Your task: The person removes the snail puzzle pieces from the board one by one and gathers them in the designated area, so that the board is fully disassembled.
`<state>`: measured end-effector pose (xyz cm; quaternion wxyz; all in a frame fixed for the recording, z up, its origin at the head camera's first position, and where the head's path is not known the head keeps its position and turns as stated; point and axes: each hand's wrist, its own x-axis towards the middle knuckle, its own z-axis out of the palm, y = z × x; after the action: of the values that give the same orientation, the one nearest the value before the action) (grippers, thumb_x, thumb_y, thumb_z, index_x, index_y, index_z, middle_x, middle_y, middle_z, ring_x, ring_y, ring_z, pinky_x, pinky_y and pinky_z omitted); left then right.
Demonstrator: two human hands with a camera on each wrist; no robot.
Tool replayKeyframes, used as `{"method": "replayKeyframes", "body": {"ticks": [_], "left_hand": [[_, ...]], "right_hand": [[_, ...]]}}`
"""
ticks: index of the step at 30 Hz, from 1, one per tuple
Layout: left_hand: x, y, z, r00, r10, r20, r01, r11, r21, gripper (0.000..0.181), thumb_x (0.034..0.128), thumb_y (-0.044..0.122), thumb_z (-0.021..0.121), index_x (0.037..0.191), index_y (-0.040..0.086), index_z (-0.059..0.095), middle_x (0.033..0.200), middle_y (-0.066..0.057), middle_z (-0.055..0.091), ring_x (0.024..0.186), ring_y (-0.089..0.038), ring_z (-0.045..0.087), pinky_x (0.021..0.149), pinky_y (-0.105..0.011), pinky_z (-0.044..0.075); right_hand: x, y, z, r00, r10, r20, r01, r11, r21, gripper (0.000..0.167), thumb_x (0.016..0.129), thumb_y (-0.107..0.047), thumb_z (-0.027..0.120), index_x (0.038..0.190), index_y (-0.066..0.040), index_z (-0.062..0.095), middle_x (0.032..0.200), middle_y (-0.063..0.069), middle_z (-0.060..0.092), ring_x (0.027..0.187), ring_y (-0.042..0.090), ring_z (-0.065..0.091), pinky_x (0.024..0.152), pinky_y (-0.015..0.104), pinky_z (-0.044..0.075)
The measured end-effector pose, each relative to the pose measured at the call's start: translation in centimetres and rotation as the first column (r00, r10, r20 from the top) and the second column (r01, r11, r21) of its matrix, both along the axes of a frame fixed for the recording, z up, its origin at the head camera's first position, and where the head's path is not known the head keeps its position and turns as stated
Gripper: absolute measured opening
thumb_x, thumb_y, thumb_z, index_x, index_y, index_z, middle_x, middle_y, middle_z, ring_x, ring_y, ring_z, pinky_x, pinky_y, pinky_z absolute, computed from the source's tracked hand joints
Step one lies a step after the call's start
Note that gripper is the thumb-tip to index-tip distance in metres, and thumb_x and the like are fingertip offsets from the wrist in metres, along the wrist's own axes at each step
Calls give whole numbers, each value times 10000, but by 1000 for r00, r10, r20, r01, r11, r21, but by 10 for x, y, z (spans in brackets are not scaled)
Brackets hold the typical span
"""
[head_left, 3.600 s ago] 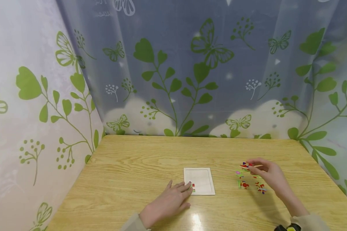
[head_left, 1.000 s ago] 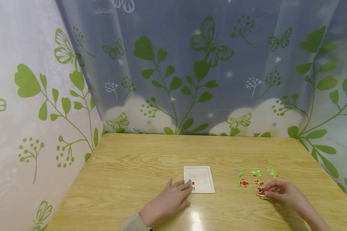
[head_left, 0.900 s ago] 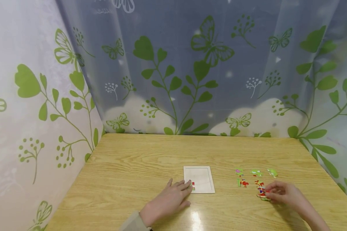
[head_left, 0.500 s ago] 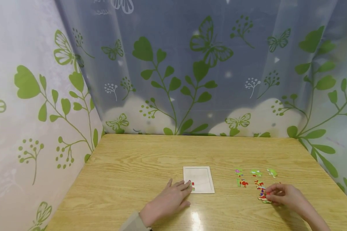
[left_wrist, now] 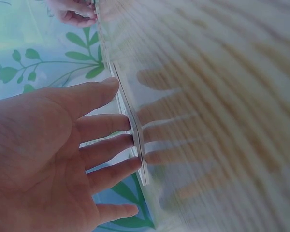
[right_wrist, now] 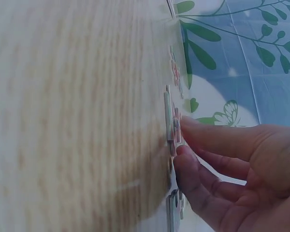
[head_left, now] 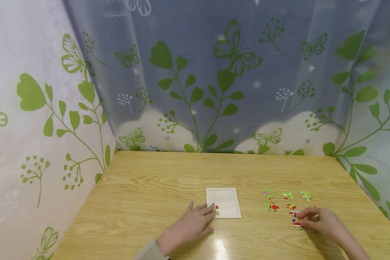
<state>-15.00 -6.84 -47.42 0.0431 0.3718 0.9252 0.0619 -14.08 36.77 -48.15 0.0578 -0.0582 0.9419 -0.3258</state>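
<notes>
My left hand [head_left: 191, 224] lies with fingers spread, their tips resting on the left edge of a white puzzle board [head_left: 224, 198]. A small red and green piece [head_left: 217, 207] sits in the board's lower left, partly covered by those fingers. On the right, my right hand [head_left: 321, 222] pinches a red, white and blue puzzle piece [head_left: 295, 223] low at the tabletop; a bit of green shows under it. In the right wrist view, thumb and index finger [right_wrist: 186, 154] come close together beside flat pieces. Another red piece [head_left: 291, 207] lies just beyond the held one.
Loose puzzle pieces lie around the right hand: a green one with a pink flower [head_left: 268, 194], a green and white one [head_left: 287, 195], a green one [head_left: 306, 195] and a red and green one [head_left: 273, 206]. Patterned curtains stand behind the wooden table [head_left: 149, 180].
From the pieces' far side, my right hand has brought the red and blue piece nearer to me, then slid it slightly closer over the last second. My left hand stays on the board.
</notes>
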Motion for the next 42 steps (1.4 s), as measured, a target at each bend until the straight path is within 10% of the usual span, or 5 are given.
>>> {"method": "replayKeyframes", "body": {"ticks": [8,26,42], "left_hand": [[-1,0,-2,1000,-6,-25,6,1000,5,556,1007,381,598,1489,118,512,1578,-35,425,1428,-261,447,1140,-621,344],[-1,0,-2,1000,-6,-3,6,1000,7,553,1011,380,593,1495,128,506,1584,-27,416,1436,-257,435,1144,-623,338],[-1,0,-2,1000,-8,-4,8,999,37,534,1019,368,581,1486,117,515,1577,-39,424,1433,-268,438,1142,-628,334]], "right_hand": [[1,-11,9,993,-116,17,116,993,0,255,1008,-276,637,1096,-48,709,680,-11,612,565,67,554,523,225,446],[-10,-25,16,989,-113,-91,117,992,39,316,1019,-323,621,1185,-71,716,1080,136,744,865,217,718,602,291,515],[-19,-55,19,987,-55,-150,47,997,-58,317,1021,-297,619,1238,-82,704,1076,134,751,810,195,716,469,270,474]]}}
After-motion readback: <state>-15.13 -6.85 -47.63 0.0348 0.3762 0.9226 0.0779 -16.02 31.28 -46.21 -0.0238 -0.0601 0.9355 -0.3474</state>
